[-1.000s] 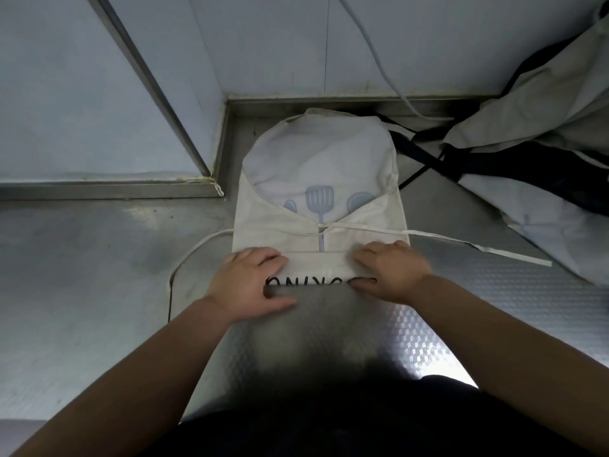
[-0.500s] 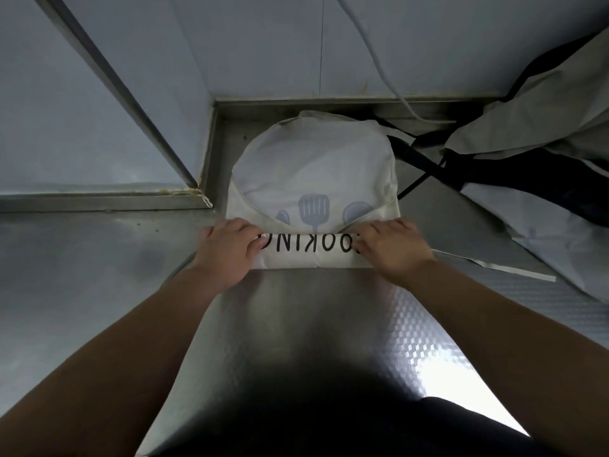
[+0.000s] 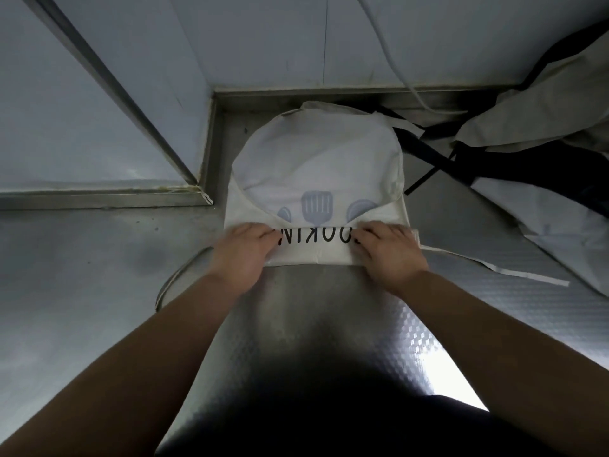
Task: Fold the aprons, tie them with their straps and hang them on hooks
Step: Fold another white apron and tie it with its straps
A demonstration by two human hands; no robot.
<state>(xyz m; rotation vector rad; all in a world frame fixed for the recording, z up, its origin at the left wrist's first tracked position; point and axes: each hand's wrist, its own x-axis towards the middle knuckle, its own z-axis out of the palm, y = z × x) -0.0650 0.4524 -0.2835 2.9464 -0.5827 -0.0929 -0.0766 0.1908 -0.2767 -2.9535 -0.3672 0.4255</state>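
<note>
Steel counter (image 3: 82, 291), dull and dimpled, fills the view and runs back to a corner of pale wall panels (image 3: 263, 37). Heaped aprons (image 3: 527, 127) with black straps lie at the far right. Just left of that heap a white apron (image 3: 316, 166) printed with blue utensils lies flat, its near edge folded over into a band showing black letters. The left hand (image 3: 242, 255) and right hand (image 3: 390, 252) each grip one end of that band, fingers curled over it. One thin strap (image 3: 527, 275) trails right along the counter.
</note>
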